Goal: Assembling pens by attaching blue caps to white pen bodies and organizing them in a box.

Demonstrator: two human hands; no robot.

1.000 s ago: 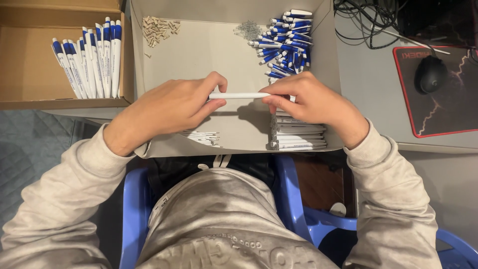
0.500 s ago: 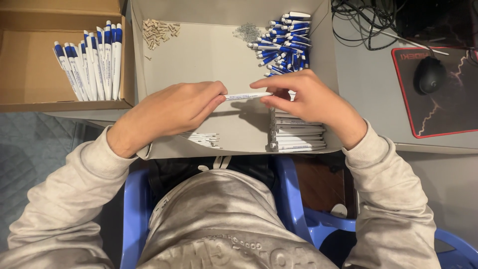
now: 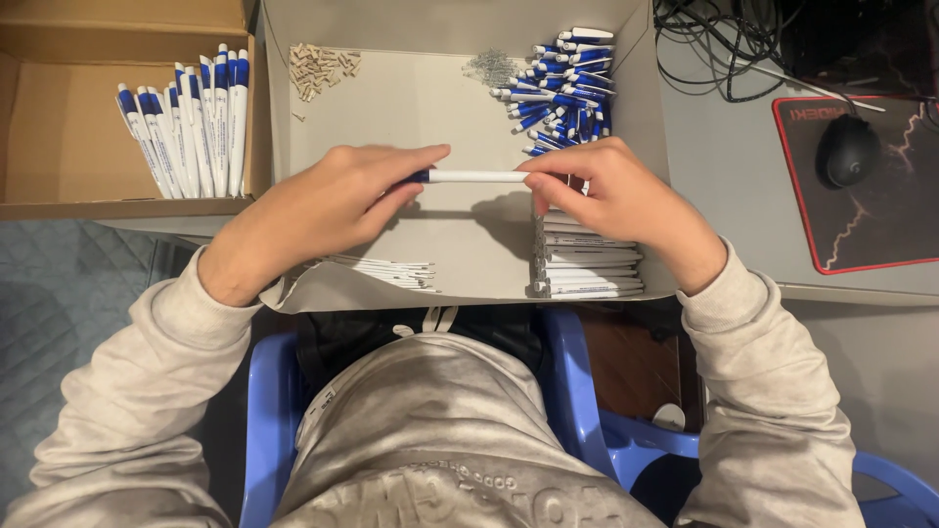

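Note:
A white pen barrel with a blue end [image 3: 476, 177] is held level between both hands over a shallow cardboard tray [image 3: 421, 108]. My left hand [image 3: 328, 207] pinches its blue end. My right hand [image 3: 611, 196] pinches the other end. White barrels [image 3: 587, 264] lie stacked under my right hand. Thin white refills [image 3: 386, 271] lie under my left wrist. Blue pen parts [image 3: 567, 93] are heaped at the tray's far right, beside small metal springs [image 3: 486, 66]. Tiny beige pieces [image 3: 318, 66] sit far left.
A brown box [image 3: 59, 137] at the left holds a row of finished blue-and-white pens [image 3: 191, 127]. A black mouse [image 3: 846, 149] rests on a red-edged mat [image 3: 880, 225] at the right, with cables [image 3: 724, 39] behind it. I sit on a blue plastic chair [image 3: 572, 391].
Both hands have lifted the pen slightly away from my body, and the blue end now shows at my left fingertips.

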